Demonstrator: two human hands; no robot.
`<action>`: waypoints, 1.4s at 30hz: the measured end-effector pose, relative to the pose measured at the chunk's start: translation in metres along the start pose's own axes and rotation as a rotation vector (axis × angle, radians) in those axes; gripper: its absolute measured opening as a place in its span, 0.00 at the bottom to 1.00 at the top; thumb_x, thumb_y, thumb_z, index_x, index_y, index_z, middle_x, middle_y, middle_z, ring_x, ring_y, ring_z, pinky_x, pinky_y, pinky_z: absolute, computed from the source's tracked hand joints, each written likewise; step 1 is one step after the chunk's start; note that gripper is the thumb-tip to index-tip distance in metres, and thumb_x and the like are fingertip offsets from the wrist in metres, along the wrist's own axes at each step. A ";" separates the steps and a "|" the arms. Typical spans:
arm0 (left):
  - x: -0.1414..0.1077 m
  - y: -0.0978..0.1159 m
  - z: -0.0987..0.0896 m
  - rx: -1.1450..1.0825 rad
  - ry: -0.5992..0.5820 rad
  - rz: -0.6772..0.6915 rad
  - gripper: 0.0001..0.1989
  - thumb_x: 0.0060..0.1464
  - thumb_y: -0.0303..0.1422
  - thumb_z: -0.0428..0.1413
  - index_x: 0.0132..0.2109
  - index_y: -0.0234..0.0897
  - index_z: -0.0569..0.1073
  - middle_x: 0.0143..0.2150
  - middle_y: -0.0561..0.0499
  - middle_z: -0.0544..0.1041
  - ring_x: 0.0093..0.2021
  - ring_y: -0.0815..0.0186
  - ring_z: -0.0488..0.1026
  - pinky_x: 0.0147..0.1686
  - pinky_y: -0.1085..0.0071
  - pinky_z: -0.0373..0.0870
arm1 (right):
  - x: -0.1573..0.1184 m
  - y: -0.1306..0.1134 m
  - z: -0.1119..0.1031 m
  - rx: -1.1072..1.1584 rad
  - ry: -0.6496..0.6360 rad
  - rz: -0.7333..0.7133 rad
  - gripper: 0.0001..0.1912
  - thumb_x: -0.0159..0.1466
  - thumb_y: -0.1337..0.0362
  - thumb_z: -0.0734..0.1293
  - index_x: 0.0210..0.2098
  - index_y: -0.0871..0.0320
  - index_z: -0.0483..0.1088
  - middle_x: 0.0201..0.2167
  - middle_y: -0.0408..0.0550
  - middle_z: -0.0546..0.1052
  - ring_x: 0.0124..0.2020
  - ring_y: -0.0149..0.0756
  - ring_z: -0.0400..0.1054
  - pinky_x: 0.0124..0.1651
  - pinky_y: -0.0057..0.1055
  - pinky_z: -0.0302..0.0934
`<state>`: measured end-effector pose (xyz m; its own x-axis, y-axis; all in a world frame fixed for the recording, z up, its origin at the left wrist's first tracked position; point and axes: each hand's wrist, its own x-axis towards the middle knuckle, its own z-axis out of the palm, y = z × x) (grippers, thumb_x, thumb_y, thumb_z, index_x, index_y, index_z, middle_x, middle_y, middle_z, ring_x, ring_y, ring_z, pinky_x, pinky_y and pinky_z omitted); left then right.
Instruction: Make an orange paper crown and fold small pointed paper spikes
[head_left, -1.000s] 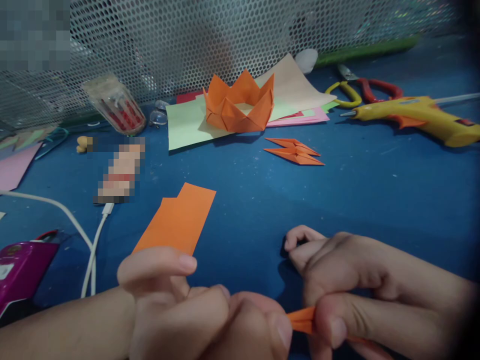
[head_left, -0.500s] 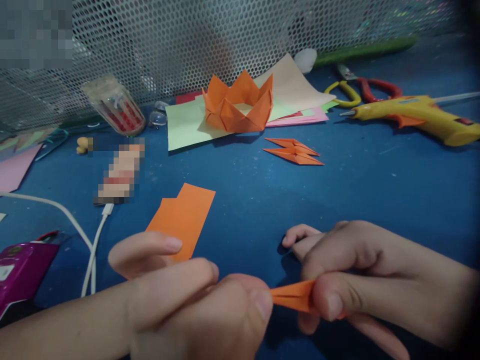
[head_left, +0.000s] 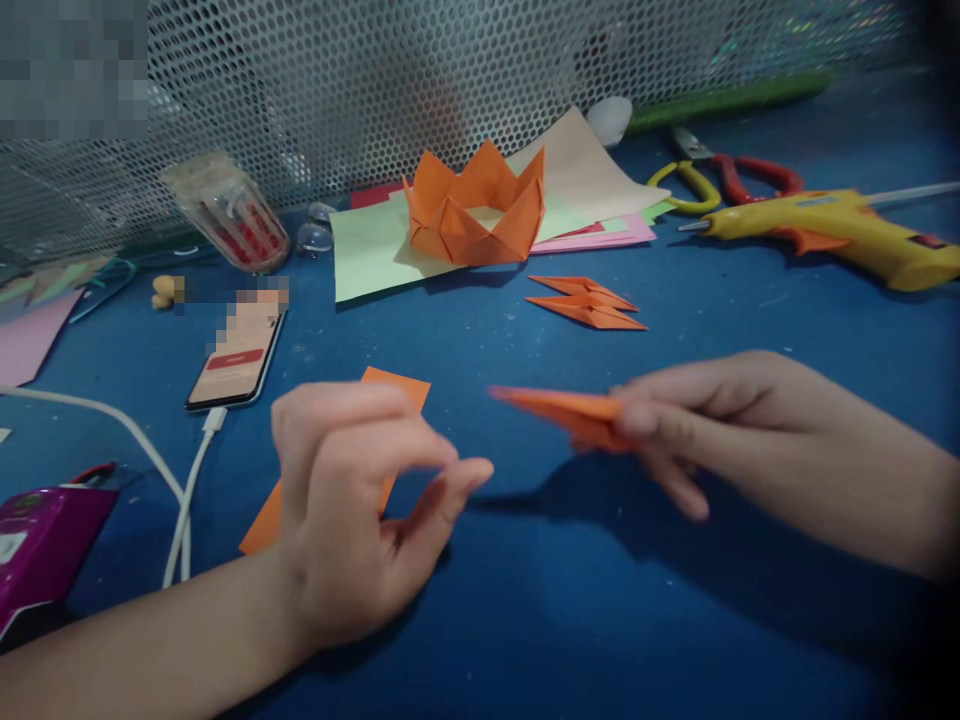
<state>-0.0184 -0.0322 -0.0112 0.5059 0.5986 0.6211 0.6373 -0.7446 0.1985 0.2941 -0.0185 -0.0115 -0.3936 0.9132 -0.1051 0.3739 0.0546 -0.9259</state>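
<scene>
Between the thumb and fingers of my right hand [head_left: 720, 430] is a pointed folded orange piece [head_left: 566, 408], its tip toward the left. My left hand [head_left: 367, 500] holds nothing; its fingers are curled, with a gap between thumb and fingertips. Beneath and behind that hand lie flat orange papers [head_left: 401, 385], partly hidden. Two slim folded orange pieces [head_left: 592, 312] rest side by side on the blue table. Farther back, an orange folded paper ring with pointed tips [head_left: 476, 225] stands on coloured sheets.
A phone [head_left: 236, 360] with a white cable [head_left: 196, 470] lies at left, near a purple packet [head_left: 52, 540]. A jar [head_left: 232, 215] leans by the mesh. Scissors with red handles [head_left: 757, 175] and a yellow glue gun [head_left: 825, 230] lie at back right.
My left hand has let go of the orange piece and moved up and left. My right hand has lifted it away from the near edge. The phone screen is less blurred out.
</scene>
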 end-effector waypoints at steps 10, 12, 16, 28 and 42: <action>0.007 0.015 0.026 0.295 -0.259 -0.137 0.15 0.79 0.35 0.52 0.65 0.34 0.67 0.68 0.20 0.81 0.75 0.28 0.76 0.63 0.16 0.77 | 0.030 0.027 -0.029 -0.337 0.394 -0.069 0.44 0.73 0.20 0.60 0.62 0.51 0.77 0.27 0.41 0.72 0.27 0.39 0.67 0.31 0.37 0.60; 0.010 0.017 0.023 0.318 -0.307 -0.102 0.14 0.80 0.32 0.48 0.64 0.31 0.70 0.69 0.16 0.80 0.75 0.27 0.77 0.63 0.15 0.77 | 0.033 0.034 -0.029 -0.364 0.427 -0.079 0.41 0.71 0.22 0.60 0.60 0.49 0.76 0.28 0.43 0.77 0.29 0.43 0.72 0.32 0.38 0.64; 0.016 0.015 0.017 0.325 -0.326 0.006 0.16 0.80 0.30 0.46 0.63 0.27 0.74 0.70 0.15 0.79 0.74 0.30 0.78 0.62 0.25 0.83 | 0.033 0.038 -0.031 -0.446 0.435 -0.095 0.30 0.72 0.33 0.64 0.58 0.48 0.76 0.31 0.45 0.83 0.33 0.48 0.79 0.37 0.43 0.70; 0.012 0.014 0.017 0.076 -0.183 0.271 0.14 0.83 0.24 0.49 0.56 0.31 0.80 0.68 0.30 0.85 0.53 0.55 0.93 0.53 0.69 0.89 | 0.025 0.039 -0.023 -0.963 0.513 -0.442 0.23 0.85 0.48 0.62 0.72 0.45 0.77 0.76 0.66 0.72 0.74 0.72 0.69 0.70 0.78 0.64; 0.016 0.020 0.010 0.187 -0.246 0.148 0.17 0.85 0.36 0.48 0.62 0.26 0.75 0.61 0.27 0.89 0.56 0.44 0.92 0.51 0.54 0.92 | 0.022 0.010 -0.014 -0.448 -0.267 -0.609 0.20 0.86 0.51 0.64 0.55 0.49 0.88 0.54 0.48 0.91 0.65 0.45 0.84 0.82 0.53 0.64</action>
<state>0.0085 -0.0347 -0.0051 0.7115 0.5582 0.4268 0.6304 -0.7754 -0.0369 0.3007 0.0074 -0.0177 -0.8039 0.5459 0.2361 0.3075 0.7212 -0.6207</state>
